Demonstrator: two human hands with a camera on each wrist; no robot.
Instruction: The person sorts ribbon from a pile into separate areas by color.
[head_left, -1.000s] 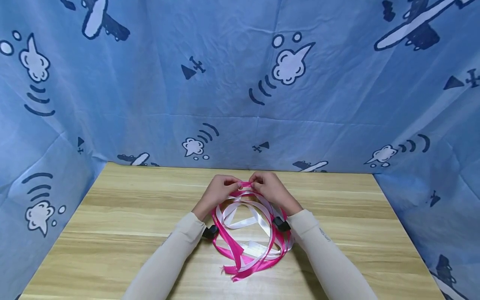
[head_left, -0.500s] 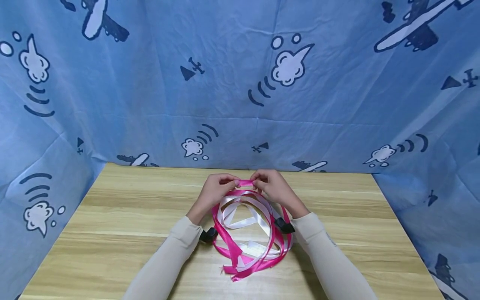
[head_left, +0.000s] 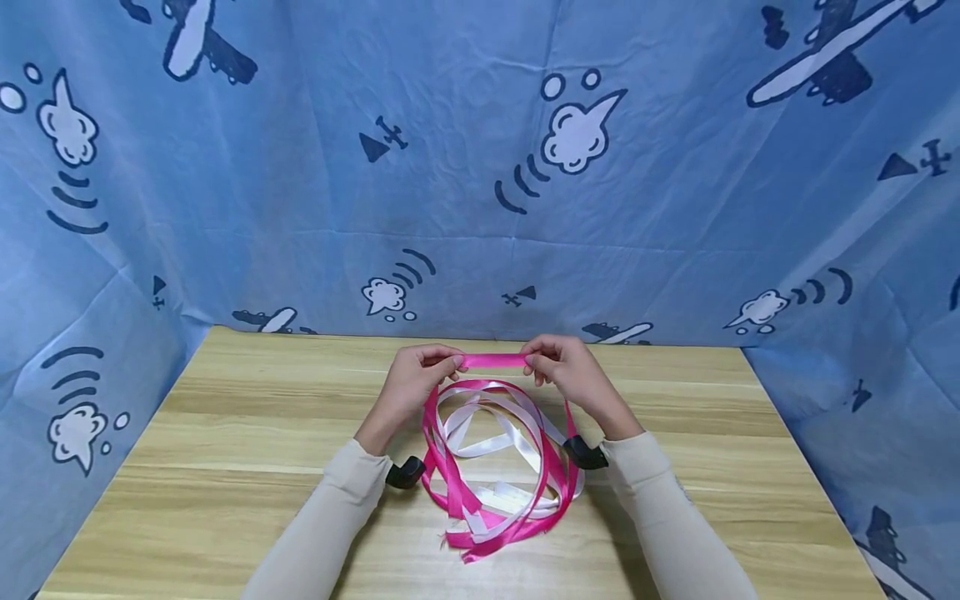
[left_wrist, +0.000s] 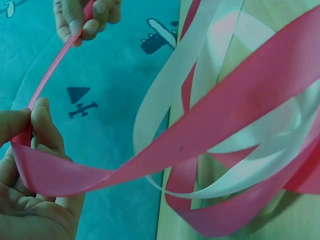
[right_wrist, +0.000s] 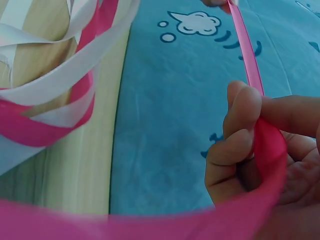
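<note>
A pink satin ribbon (head_left: 493, 360) is stretched level between my two hands, near the far edge of the table. My left hand (head_left: 415, 375) pinches it between thumb and fingertips. On the other side my right hand (head_left: 567, 371) pinches it the same way. In the left wrist view the pink ribbon (left_wrist: 60, 172) drops from the left palm and runs back toward the pile. From the right hand, another length of pink ribbon (right_wrist: 270, 150) trails down in the right wrist view. Below the hands lies a loose ring of coiled white ribbon (head_left: 480, 450) and pink ribbon with frayed ends.
The wood-grain table (head_left: 247, 433) stretches out on both sides of the coil. Behind it hangs a blue cloth (head_left: 450, 167) printed with planes and clouds, which also closes off both sides. A black wrist camera (head_left: 406, 472) sits beside the coil's left edge.
Both hands have moved apart, left hand leftward and right hand rightward, so the pink stretch between them is longer. It has also risen slightly away from the coil, which stays mostly in place.
</note>
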